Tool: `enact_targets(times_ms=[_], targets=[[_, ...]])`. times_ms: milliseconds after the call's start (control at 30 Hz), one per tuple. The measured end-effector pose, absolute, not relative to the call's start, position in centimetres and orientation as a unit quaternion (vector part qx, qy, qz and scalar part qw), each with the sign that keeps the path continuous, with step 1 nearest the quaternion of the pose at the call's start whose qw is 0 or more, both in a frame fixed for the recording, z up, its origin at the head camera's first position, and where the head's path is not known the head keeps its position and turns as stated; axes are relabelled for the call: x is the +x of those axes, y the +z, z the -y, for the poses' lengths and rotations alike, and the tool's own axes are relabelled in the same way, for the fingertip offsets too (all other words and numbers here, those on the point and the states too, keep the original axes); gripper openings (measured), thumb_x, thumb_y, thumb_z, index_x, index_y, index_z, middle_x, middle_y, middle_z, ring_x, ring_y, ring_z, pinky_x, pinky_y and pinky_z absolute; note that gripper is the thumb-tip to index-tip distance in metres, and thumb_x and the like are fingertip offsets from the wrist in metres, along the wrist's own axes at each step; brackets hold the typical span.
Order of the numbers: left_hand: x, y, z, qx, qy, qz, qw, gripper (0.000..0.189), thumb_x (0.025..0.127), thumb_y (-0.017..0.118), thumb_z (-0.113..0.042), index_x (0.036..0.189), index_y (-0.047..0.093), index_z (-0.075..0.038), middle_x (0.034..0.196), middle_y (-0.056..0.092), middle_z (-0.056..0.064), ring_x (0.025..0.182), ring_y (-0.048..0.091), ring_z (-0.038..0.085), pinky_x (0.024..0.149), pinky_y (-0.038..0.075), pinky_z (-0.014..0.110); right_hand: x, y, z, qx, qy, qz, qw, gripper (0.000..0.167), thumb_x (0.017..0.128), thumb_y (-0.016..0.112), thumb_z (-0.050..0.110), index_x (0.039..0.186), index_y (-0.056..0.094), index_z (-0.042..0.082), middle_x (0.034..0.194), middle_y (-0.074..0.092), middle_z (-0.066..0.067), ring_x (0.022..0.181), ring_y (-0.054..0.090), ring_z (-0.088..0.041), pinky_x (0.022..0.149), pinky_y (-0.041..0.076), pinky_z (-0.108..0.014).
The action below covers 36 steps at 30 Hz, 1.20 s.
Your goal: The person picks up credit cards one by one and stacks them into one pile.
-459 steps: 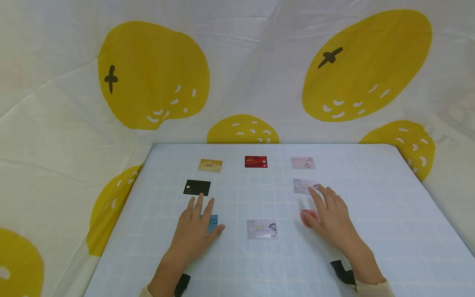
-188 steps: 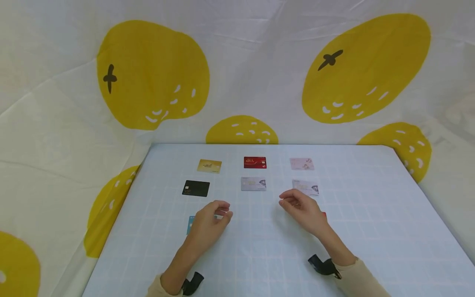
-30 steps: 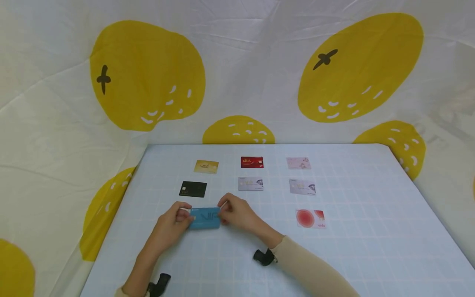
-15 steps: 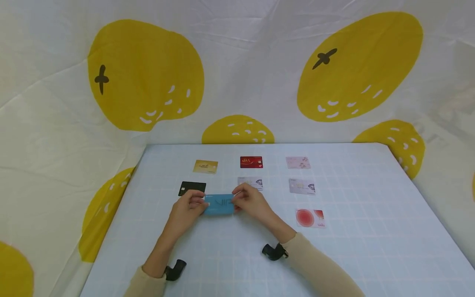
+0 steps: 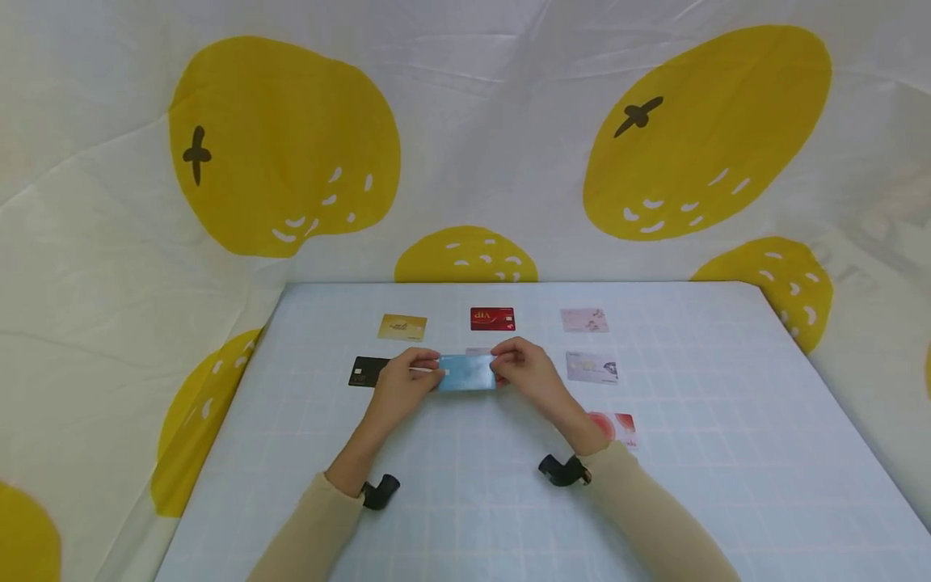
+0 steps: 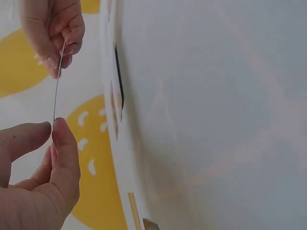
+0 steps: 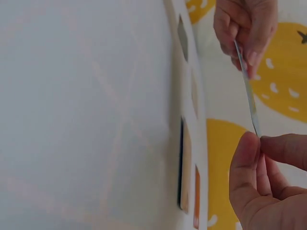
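Above table (image 5: 727, 420): blue card (image 5: 466, 373), glare-washed
Left hand (image 5: 402, 380): pinching one end
Right hand (image 5: 532, 373): pinching the other
Pale card (image 5: 478, 351): mostly hidden behind

Head view faces forward and down; close wrist views share the blue card (image 5: 467, 373).

Bench (image 5: 465, 525): pale, grid-lined. Far row: gold card (image 5: 402, 327), red card (image 5: 492, 319), pink card (image 5: 584, 320). Next: black card (image 5: 367, 372), grey card (image 5: 477, 351) mostly hidden, second grey card (image 5: 592, 368). Nearer: red-circle card (image 5: 625, 425), partly covered.
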State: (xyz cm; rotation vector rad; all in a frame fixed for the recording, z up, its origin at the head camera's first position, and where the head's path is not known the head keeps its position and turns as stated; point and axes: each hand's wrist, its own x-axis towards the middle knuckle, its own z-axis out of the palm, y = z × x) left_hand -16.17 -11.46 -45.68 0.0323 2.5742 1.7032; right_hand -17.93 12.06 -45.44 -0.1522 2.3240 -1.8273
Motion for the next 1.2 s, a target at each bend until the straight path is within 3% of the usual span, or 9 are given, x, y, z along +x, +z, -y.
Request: enact_targets(times_ms=[267,667,767,967,1200], targets=[[-19.2,-46.2,9.4,0.03,0.592,-0.803,0.064,0.026,0.097,0.066,-0.01,0.122,0.067,-0.002,0.104,0.067,0.009,0.084,0.07,0.017,0.075,0.058,0.029,-20.2,-45.4,-14.0,-0.018,-0.598,-0.798,0.075,0.021,0.096,0.064,0.004,0.114,0.062,-0.006,0.095,0.064,-0.015,0.077,0.065,-0.023,0.073,0.059,-0.035],[-21.4,-47.4,8.0,0.018,0.547,-0.83,0.11,0.029,0.102,0.057,-0.015,0.128,0.065,-0.005,0.1,0.066,0.006,0.082,0.063,0.018,0.076,0.053,0.03,-21.5,-46.2,-15.3,0.03,-0.586,-0.801,0.119,0.026,0.104,0.055,0.015,0.123,0.063,0.0,0.114,0.064,-0.016,0.092,0.064,-0.027,0.085,0.056,-0.033],[-21.7,-47.8,7.9,0.019,0.531,-0.839,0.117,0.03,0.103,0.056,-0.018,0.129,0.065,-0.005,0.104,0.067,0.006,0.088,0.062,0.02,0.082,0.053,0.033,-21.7,-46.4,-15.4,0.034,-0.583,-0.801,0.128,0.028,0.105,0.054,0.019,0.124,0.063,0.0,0.117,0.063,-0.015,0.094,0.063,-0.027,0.085,0.055,-0.032],[-21.9,-48.3,7.6,0.023,0.492,-0.862,0.121,0.029,0.104,0.053,-0.019,0.127,0.067,-0.005,0.122,0.066,0.009,0.116,0.056,0.025,0.101,0.046,0.043,-22.0,-47.0,-15.7,0.039,-0.565,-0.81,0.152,0.032,0.104,0.057,0.026,0.123,0.063,0.002,0.115,0.063,-0.014,0.096,0.061,-0.026,0.085,0.055,-0.032],[-22.1,-48.4,7.6,0.015,0.477,-0.868,0.14,0.033,0.105,0.052,-0.024,0.128,0.067,-0.006,0.126,0.065,0.008,0.118,0.054,0.026,0.104,0.044,0.044,-22.0,-47.3,-15.6,0.039,-0.534,-0.83,0.155,0.029,0.103,0.058,0.028,0.117,0.065,0.003,0.109,0.063,-0.012,0.092,0.06,-0.025,0.082,0.053,-0.031]])
